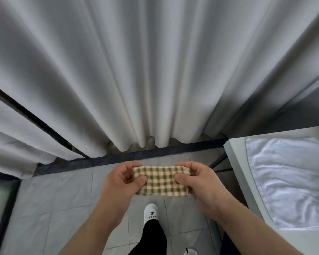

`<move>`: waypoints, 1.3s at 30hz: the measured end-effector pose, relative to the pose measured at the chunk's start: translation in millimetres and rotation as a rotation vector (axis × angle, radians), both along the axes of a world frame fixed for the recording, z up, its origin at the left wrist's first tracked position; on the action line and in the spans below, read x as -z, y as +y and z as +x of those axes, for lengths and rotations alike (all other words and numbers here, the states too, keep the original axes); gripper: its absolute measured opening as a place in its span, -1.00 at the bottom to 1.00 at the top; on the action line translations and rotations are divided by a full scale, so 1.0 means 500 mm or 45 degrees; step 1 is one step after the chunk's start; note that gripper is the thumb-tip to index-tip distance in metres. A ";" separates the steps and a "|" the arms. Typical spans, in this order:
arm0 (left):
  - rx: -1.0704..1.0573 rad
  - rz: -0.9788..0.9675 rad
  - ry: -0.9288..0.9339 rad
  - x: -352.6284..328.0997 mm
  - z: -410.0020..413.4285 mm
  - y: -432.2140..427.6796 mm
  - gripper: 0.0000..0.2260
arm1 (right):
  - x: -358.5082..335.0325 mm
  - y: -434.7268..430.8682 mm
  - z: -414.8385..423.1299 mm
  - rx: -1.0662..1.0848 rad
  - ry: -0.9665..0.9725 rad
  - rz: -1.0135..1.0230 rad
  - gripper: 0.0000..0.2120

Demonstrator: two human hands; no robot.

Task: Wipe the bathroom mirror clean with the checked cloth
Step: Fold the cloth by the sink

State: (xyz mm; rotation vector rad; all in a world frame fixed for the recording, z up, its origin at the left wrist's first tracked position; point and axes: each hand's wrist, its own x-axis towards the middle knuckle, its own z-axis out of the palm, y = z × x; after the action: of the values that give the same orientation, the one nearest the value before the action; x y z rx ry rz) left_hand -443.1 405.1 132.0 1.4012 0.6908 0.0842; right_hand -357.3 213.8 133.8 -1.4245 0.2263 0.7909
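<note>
Left hand [121, 178] and right hand [197, 178] each pinching the folded checked cloth [162, 182].

Both ends of the checked cloth [162, 181] vanish under the pinching left hand [118, 181] and right hand [201, 183]. The bottom edge cuts both forearms and a second slipper [191, 252]; the right edge clips the white towel [287, 181] on the bench [236, 162]. Print on the white slipper [151, 214] is too small to read.

Checked cloth [161, 181] between both hands, curtain [136, 70] ahead, towel [291, 181] on counter [236, 162] right
</note>
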 end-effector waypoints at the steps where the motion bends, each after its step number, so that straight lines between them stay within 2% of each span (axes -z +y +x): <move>1: 0.040 0.014 -0.003 -0.002 0.022 0.021 -0.69 | 0.000 0.014 0.015 0.016 -0.014 -0.003 -0.77; 8: 0.216 0.004 -0.001 0.000 0.167 0.073 -0.69 | 0.009 0.054 0.088 0.296 -0.082 -0.002 -0.80; 16: 0.393 -0.082 0.002 0.010 0.313 0.011 -0.70 | 0.027 -0.016 0.153 0.588 -0.032 0.066 -0.86; 20: 0.557 -0.103 -0.034 0.007 0.385 -0.025 -0.52 | 0.044 -0.063 0.199 0.735 -0.042 0.110 -0.87; 22: 0.613 -0.031 -0.024 0.009 0.422 -0.053 -0.52 | 0.045 -0.089 0.227 0.778 -0.090 0.109 -0.87; 24: 0.654 0.034 -0.013 0.012 0.462 -0.086 -0.55 | 0.047 -0.116 0.255 0.807 -0.146 0.054 -0.84; 29: 0.677 0.071 -0.057 0.010 0.560 -0.186 -0.60 | 0.065 -0.186 0.302 0.759 -0.206 -0.057 -0.51; 34: 0.809 0.035 -0.076 0.032 0.640 -0.278 -0.61 | 0.075 -0.259 0.317 0.964 -0.151 -0.086 -0.55; 39: 1.095 0.028 -0.031 0.070 0.712 -0.373 -0.63 | 0.090 -0.322 0.313 1.240 -0.072 -0.131 -0.57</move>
State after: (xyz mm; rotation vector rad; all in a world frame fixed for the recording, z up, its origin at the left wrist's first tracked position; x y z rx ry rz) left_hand -87.1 218.8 97.0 1.6096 0.0248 -0.5668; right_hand -200.6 52.7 88.6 -1.2212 0.8447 -0.0651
